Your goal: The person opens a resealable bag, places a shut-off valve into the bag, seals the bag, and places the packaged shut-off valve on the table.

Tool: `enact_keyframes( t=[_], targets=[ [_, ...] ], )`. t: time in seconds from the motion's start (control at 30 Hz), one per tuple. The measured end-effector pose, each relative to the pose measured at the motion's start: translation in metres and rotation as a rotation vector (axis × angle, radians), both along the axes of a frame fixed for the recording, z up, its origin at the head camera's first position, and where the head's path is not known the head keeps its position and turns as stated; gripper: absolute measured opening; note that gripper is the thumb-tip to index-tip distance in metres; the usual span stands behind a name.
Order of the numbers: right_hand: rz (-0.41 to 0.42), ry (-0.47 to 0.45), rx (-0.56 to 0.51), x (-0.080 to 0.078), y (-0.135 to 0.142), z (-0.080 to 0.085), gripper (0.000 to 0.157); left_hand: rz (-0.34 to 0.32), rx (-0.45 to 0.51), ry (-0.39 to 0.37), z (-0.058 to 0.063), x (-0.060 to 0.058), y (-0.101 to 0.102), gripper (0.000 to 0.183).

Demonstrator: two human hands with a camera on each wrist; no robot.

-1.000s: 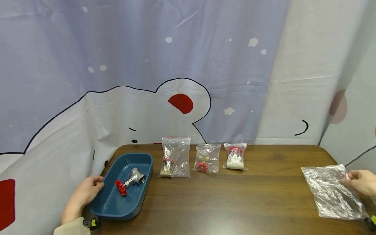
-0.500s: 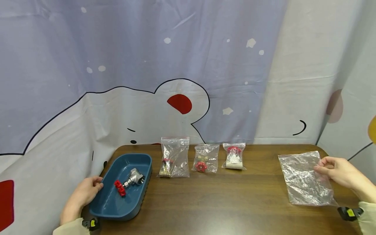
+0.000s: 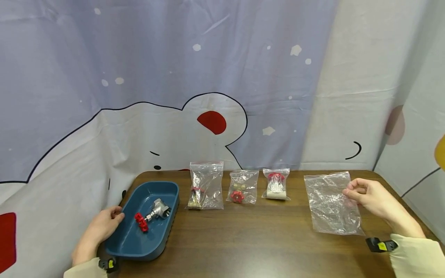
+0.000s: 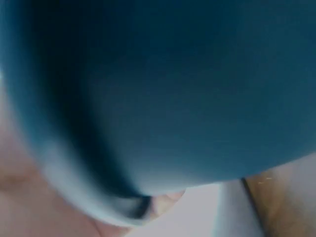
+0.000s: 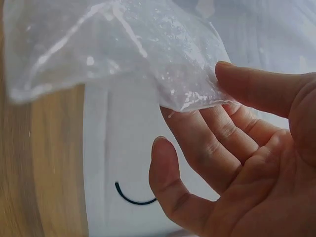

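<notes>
My right hand (image 3: 373, 199) pinches the side edge of a flat, clear zip bag (image 3: 330, 204) and holds it up over the right of the table. In the right wrist view, the thumb presses one face of the bag (image 5: 128, 54), with several fingers behind it. At the left, my left hand (image 3: 101, 227) grips the left rim of a blue tray (image 3: 135, 253). In the left wrist view the tray wall fills most of the picture, with fingertips (image 4: 165, 202) at its rim. Inside the tray lies a metal valve (image 3: 160, 209) with a red handle (image 3: 141, 222).
Three zip bags stand along the table's back: a tall one with a brass valve (image 3: 195, 200), one with a red-wheeled valve (image 3: 238, 196), and one with a white valve (image 3: 276, 189). A patterned curtain (image 3: 208, 58) hangs right behind the wooden table (image 3: 250, 239).
My right hand has carried the clear zip bag leftward and toward the back of the table. The left hand and the tray have stayed in place.
</notes>
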State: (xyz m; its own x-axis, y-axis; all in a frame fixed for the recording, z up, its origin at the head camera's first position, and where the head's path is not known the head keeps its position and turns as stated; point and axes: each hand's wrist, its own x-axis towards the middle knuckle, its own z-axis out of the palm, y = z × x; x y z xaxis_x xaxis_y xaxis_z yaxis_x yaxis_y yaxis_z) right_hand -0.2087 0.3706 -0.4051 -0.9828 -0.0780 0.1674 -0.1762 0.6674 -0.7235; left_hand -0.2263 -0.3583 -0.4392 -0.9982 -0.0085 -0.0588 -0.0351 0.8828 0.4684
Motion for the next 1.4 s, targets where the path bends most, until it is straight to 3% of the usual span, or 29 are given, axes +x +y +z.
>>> enact_keyframes(
  t=[0.2, 0.37, 0.6, 0.9, 1.13, 1.4],
  targets=[
    [0.009, 0.002, -0.026, -0.001, -0.021, 0.002, 0.019, 0.005, 0.002, 0.087, 0.019, 0.013, 0.011, 0.040],
    [0.037, -0.016, -0.075, -0.002, -0.035, 0.005, 0.020, -0.011, -0.002, 0.167, 0.036, 0.023, 0.032, 0.040],
    [0.093, -0.033, -0.141, -0.004, -0.061, 0.009, 0.020, -0.143, 0.052, 0.269, 0.050, 0.022, 0.081, 0.036],
    [0.177, -0.061, -0.193, -0.009, -0.101, 0.013, 0.018, -0.292, 0.129, 0.261, 0.050, 0.008, 0.139, 0.032],
    [0.285, -0.053, -0.216, -0.018, -0.132, 0.012, 0.012, -0.396, 0.222, 0.282, 0.040, -0.013, 0.184, 0.024],
    [0.412, -0.053, -0.235, -0.027, -0.154, 0.003, 0.009, -0.475, 0.298, 0.251, 0.032, -0.027, 0.233, 0.020]
  ],
)
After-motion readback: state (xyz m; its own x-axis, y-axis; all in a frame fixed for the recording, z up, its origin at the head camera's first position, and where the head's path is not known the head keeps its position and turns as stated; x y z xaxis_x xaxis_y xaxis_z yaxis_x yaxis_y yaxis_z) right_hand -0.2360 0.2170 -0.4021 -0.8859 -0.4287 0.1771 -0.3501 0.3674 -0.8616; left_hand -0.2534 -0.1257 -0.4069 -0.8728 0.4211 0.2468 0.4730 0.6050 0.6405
